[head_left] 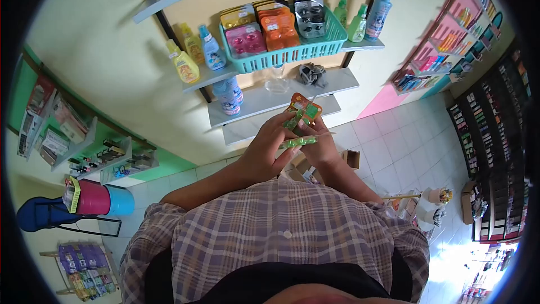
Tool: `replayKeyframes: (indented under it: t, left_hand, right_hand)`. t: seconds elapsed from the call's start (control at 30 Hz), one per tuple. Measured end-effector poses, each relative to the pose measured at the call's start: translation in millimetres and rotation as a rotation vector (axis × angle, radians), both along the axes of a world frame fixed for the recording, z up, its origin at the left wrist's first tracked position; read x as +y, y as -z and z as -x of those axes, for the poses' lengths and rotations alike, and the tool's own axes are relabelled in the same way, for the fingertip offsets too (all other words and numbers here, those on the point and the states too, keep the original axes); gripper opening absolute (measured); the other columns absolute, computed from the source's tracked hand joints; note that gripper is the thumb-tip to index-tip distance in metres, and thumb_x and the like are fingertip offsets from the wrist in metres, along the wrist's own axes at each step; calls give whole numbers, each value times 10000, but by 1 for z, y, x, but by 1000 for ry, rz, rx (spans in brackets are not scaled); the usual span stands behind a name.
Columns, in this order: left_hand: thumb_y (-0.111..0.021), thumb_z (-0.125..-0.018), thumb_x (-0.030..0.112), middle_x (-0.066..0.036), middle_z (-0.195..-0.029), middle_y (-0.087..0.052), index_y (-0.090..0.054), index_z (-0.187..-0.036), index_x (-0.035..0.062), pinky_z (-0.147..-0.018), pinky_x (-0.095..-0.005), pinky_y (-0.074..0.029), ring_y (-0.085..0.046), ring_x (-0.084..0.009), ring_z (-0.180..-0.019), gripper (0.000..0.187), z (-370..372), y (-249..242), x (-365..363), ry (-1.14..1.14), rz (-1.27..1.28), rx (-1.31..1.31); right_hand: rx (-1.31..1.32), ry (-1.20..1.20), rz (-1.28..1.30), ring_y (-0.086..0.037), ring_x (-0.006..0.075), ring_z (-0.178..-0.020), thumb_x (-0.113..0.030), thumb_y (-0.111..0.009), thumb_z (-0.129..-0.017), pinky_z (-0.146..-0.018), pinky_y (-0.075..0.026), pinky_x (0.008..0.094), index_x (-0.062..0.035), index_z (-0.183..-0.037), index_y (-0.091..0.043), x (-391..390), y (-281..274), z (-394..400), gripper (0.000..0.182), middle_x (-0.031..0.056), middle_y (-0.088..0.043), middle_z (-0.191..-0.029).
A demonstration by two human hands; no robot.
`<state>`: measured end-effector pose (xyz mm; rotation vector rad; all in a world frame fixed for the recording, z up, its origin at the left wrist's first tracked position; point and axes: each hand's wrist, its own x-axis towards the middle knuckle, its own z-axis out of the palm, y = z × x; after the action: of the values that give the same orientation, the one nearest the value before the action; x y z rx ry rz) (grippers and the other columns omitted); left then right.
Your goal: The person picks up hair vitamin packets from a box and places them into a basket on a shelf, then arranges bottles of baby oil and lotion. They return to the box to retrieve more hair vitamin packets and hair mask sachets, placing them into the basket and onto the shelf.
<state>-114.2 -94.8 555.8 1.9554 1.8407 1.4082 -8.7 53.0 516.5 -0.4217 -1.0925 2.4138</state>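
Both hands meet in front of the chest, below the shelves. My left hand (pixel 271 142) has its fingers closed round green blister packs (pixel 299 142), one lying nearly flat and another tilted behind it. My right hand (pixel 320 145) is closed at the packs from the other side, with an orange card pack (pixel 304 107) standing up above its fingers. Which pack each finger touches is partly hidden. Beyond the hands, a turquoise basket (pixel 292 54) on the shelf holds yellow, pink, orange and black-and-silver blister packs.
Bottles (pixel 211 48) stand left of the basket, and more bottles (pixel 358 23) stand right of it. A lower shelf (pixel 343 81) carries a dark grey ruffled item (pixel 312 75). An open cardboard box (pixel 351 159) is on the floor. Wall racks (pixel 489 135) line the right side.
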Motion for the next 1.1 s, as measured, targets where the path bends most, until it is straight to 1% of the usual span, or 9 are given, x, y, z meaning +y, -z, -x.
replayKeyframes:
  t: [0.17,0.23,0.47,0.57,0.7,0.83,0.87,0.97,1.1]
  left_hand:
    - [-681,-860,82,-260,-1508,-314,-574,-1115,19,-1132,-499,-350,-321,-434,-1424,284,-1,4,-13,61,26,-34]
    - [-687,-835,69,-251,-1532,-273,-560,-1119,21,-1152,-519,-318,-284,-446,-1436,315,1,-1,-15,25,-4,246]
    - [-686,-827,65,-258,-1527,-290,-544,-1132,15,-1164,-528,-290,-267,-460,-1438,340,3,2,-29,9,9,222]
    - [-679,-854,73,-268,-1513,-317,-539,-1155,2,-1125,-518,-356,-353,-443,-1406,339,4,5,-39,-52,11,179]
    - [-532,-1013,84,-227,-1471,-406,-481,-1327,-33,-1013,-333,-505,-529,-221,-1271,339,-3,28,-43,-160,-160,-757]
    - [-603,-937,28,-227,-1426,-433,-514,-1270,-41,-1027,-393,-490,-530,-316,-1278,352,8,24,-62,-345,-184,-166]
    - [-638,-891,-5,-223,-1415,-440,-536,-1231,-39,-1055,-422,-464,-511,-353,-1299,357,8,18,-67,-363,-109,89]
    - [-685,-783,-50,-213,-1422,-439,-570,-1148,-18,-1115,-466,-381,-427,-404,-1357,384,5,17,-64,-278,-111,202]
    - [-695,-755,-55,-168,-1447,-431,-582,-1122,13,-1133,-485,-345,-399,-392,-1370,390,-1,21,-65,-262,-41,209]
  right_hand:
    - [28,-139,105,-684,204,-993,-66,-659,-946,-834,-579,322,-29,-1194,-612,4,3,2,256,94,-688,-1104]
    - [2,-126,57,-685,202,-994,-70,-665,-943,-839,-578,323,-31,-1203,-611,8,9,5,269,95,-688,-1105]
    - [-35,-217,184,-688,215,-975,-78,-663,-945,-858,-571,332,-32,-1227,-607,-4,0,11,292,95,-689,-1103]
    - [-6,-334,239,-661,242,-1037,-148,-600,-992,-901,-549,389,-30,-1268,-568,-10,9,18,302,106,-658,-1164]
    - [-25,-413,186,-617,266,-1118,-248,-515,-1036,-942,-516,461,-23,-1321,-504,-21,15,29,363,132,-610,-1236]
    - [-217,-291,284,-596,294,-1148,-315,-437,-1056,-975,-486,505,-58,-1378,-439,-35,6,36,411,145,-577,-1273]
    - [-108,-352,317,-595,293,-1150,-321,-430,-1058,-978,-485,502,-65,-1382,-436,-36,6,36,413,141,-572,-1283]
    - [130,-494,398,-595,288,-1156,-365,-415,-1060,-978,-497,471,-83,-1407,-425,-34,31,37,447,136,-563,-1303]
    - [219,-399,-388,-567,271,-1208,-508,-403,-1035,-1009,-491,408,-139,-1488,-346,-48,13,30,587,135,-508,-1378]
